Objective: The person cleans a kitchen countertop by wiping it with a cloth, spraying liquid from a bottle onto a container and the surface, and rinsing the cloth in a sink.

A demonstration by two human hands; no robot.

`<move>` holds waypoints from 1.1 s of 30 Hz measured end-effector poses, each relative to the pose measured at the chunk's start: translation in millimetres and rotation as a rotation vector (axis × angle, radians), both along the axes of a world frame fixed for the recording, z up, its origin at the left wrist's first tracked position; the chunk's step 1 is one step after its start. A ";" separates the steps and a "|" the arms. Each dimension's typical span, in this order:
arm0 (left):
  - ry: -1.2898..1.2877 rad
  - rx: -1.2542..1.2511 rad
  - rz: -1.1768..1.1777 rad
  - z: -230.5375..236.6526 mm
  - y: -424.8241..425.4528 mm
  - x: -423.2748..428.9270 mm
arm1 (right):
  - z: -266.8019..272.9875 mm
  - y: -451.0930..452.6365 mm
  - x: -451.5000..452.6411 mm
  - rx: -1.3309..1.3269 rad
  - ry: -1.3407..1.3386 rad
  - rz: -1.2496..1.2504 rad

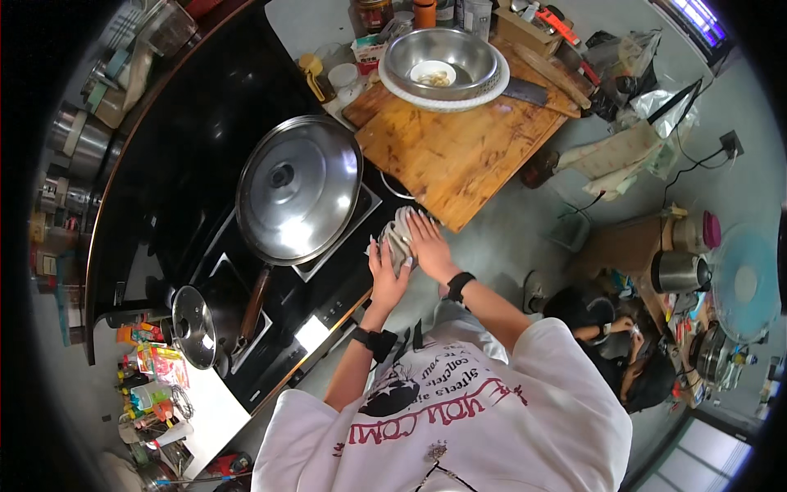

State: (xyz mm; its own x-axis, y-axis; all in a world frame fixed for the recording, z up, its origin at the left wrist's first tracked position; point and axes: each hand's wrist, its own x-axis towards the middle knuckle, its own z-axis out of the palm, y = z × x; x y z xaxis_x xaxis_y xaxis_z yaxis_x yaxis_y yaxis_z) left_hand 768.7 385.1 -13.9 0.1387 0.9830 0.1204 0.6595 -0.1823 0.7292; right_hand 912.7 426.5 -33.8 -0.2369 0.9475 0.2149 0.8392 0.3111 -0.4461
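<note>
A crumpled grey-beige cloth (pixel 398 238) lies at the edge of the black stove, just beside the near corner of the wooden cutting board (pixel 455 160). My left hand (pixel 387 275) rests against its near left side, fingers apart. My right hand (pixel 429 243) lies over the cloth's right side with the fingers extended. Whether either hand grips a fold is hard to tell. Left of the hands, a large wok with a domed metal lid (pixel 301 190) sits on the stove, its wooden handle (pixel 255 307) pointing back towards me.
A glass-lidded pot (pixel 195 327) stands at the stove's left. On the board are a steel bowl (pixel 442 58) holding a small white bowl, and a cleaver (pixel 524 91). Another person (pixel 615 344) sits behind at the right, near a table with a kettle (pixel 679 272).
</note>
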 end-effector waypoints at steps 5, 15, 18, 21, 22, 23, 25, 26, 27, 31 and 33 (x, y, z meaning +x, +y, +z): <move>-0.097 0.012 0.242 1.8 19.7 27.0 | -4.5 7.0 2.2 0.017 0.001 -0.005; -0.437 -0.386 0.361 -15.7 -18.0 -36.4 | -1.8 46.0 -20.4 0.038 0.412 0.176; -0.127 -0.217 0.147 -13.4 -38.9 -53.5 | 29.6 9.7 -31.8 -0.145 0.558 0.184; -0.224 -0.403 0.015 41.8 -44.1 -57.9 | 52.3 -23.1 -44.5 -0.426 0.615 0.157; -0.396 -0.593 -0.093 57.8 -46.5 -60.2 | 60.9 -33.7 -54.6 -0.415 0.631 0.268; -0.413 -0.586 -0.065 55.7 -51.6 -61.8 | 69.2 -41.5 -65.1 -0.402 0.650 0.375; -0.724 -0.275 0.036 49.8 -61.1 -66.6 | 90.1 -45.0 -82.8 -0.264 0.620 0.524; -0.670 -0.207 0.093 48.6 -66.3 -75.7 | 104.9 -42.7 -90.5 -0.250 0.665 0.579; -0.676 -0.205 0.101 55.5 -72.1 -84.7 | 121.1 -40.8 -98.6 -0.236 0.710 0.630; -0.893 -0.231 0.180 117.5 -95.4 -130.8 | 179.1 -34.8 -133.6 -0.302 1.012 0.548; -0.761 -0.269 0.299 144.3 -108.6 -151.3 | 180.9 -35.9 -157.2 -0.440 1.125 0.426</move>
State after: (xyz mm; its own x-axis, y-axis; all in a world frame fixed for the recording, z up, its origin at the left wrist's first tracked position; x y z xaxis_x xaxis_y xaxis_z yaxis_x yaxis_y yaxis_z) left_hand 617.4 276.5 130.3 -0.1547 0.9738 -0.1666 -0.0340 0.1633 0.9860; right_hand 755.5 390.6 147.1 -0.4299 0.8841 0.1831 -0.1947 0.1072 -0.9750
